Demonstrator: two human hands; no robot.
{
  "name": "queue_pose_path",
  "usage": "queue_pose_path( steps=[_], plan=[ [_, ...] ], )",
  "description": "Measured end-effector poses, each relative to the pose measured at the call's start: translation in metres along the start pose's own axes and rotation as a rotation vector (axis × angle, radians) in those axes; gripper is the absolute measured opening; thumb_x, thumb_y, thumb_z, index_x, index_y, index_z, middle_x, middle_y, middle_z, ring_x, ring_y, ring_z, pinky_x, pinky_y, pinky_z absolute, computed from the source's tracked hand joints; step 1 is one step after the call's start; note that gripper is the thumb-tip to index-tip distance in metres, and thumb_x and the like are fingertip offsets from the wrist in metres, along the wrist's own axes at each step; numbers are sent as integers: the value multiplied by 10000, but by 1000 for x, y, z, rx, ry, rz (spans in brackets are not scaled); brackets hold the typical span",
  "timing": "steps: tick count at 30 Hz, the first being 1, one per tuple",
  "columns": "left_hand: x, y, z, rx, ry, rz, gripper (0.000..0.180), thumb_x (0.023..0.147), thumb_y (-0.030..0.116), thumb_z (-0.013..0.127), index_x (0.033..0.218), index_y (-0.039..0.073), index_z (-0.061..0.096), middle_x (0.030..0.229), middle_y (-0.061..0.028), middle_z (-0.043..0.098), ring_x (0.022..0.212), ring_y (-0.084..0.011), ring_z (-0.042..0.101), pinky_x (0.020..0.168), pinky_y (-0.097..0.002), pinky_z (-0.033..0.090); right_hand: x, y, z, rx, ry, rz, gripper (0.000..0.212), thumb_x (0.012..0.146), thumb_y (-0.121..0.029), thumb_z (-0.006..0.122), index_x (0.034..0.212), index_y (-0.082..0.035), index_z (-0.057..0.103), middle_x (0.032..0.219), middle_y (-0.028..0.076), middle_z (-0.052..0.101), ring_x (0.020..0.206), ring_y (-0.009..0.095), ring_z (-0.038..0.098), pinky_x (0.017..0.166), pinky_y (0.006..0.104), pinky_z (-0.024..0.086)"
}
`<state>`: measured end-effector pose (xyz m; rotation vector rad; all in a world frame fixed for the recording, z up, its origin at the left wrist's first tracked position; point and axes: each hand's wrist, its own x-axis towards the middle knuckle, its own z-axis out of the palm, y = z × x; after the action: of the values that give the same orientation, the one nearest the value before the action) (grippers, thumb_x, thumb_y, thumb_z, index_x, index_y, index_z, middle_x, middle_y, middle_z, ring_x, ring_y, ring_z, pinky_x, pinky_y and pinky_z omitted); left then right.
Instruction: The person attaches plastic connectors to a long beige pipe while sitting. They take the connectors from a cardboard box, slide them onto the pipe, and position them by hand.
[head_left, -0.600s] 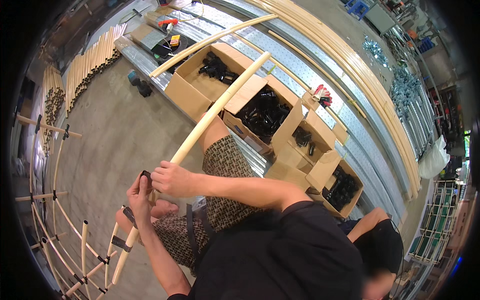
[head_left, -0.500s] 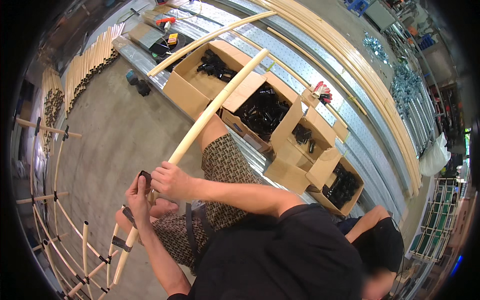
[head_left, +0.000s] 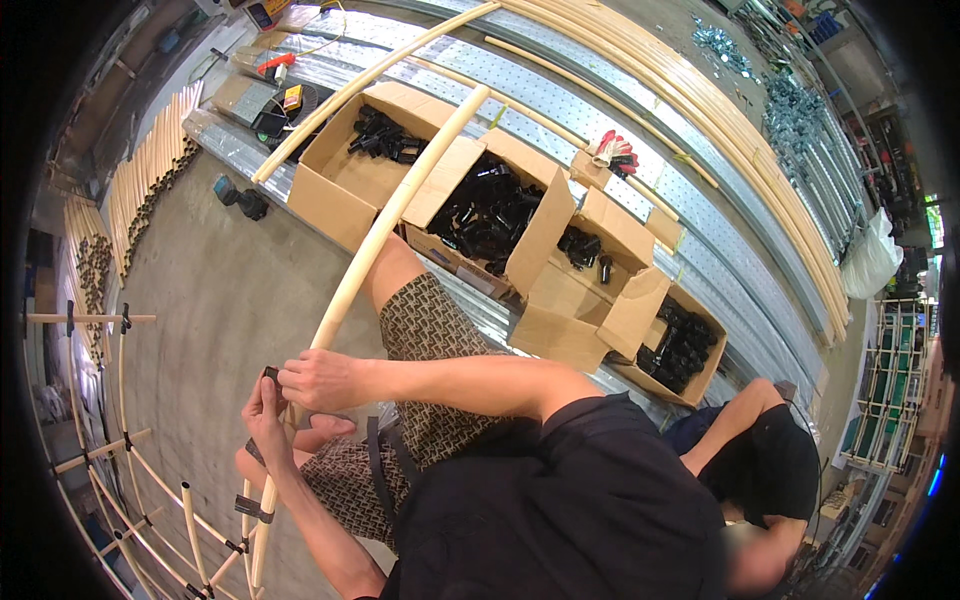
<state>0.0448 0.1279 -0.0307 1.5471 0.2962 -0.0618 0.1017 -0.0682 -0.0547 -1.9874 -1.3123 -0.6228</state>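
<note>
Almost nothing changed against the earlier frames: same pose, only a slight shift of view. Left hand at lower left of the frame, grip closed around a small black clip pressed against the long pale rod. Right hand just beside it, fingers wrapped shut on the rod at the same spot. Rod running from the hands up toward top centre, crossing over open cardboard boxes of black fittings. Judged from so little movement: fastening in hand, not finished. Lower left, a lattice frame of thinner rods with black joints. Lower right, another person crouched near the boxes.
</note>
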Motion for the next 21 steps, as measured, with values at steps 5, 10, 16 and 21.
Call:
queue_pose_path(
  steps=[5, 10, 16, 21],
  plan=[
    [5, 7, 15, 64, 38, 25, 327, 1060, 264, 629, 1147, -40, 715, 939, -3, 685, 804, -57, 600, 706, -228, 509, -5, -6, 3, -15, 136, 153, 116, 805, -191, 626, 788, -84, 585, 832, 36, 556, 827, 211, 596, 666, 350, 465],
    [13, 7, 19, 116, 32, 14, 342, 1062, 294, 624, 1114, -31, 716, 940, -7, 690, 809, -64, 618, 713, -232, 511, -7, -11, -2, 59, 249, 328, 106, 789, -180, 641, 800, -87, 591, 825, 60, 564, 797, 235, 603, 650, 367, 490],
    [6, 10, 66, 207, 77, 43, 346, 1073, 300, 601, 1184, -21, 670, 997, -47, 705, 889, -96, 649, 774, -252, 516, -45, 23, -83, 293, 343, 580, 141, 839, -134, 751, 931, -54, 679, 857, 115, 672, 766, 317, 697, 664, 411, 563],
    [-2, -8, 37, 374, 102, 7, 283, 1037, 243, 666, 1154, -5, 594, 959, -25, 665, 880, -101, 623, 786, -254, 498, -154, 96, -213, 115, 609, 1027, 122, 943, -90, 719, 1037, -16, 742, 871, 82, 741, 758, 138, 697, 676, 307, 570]
  ],
)
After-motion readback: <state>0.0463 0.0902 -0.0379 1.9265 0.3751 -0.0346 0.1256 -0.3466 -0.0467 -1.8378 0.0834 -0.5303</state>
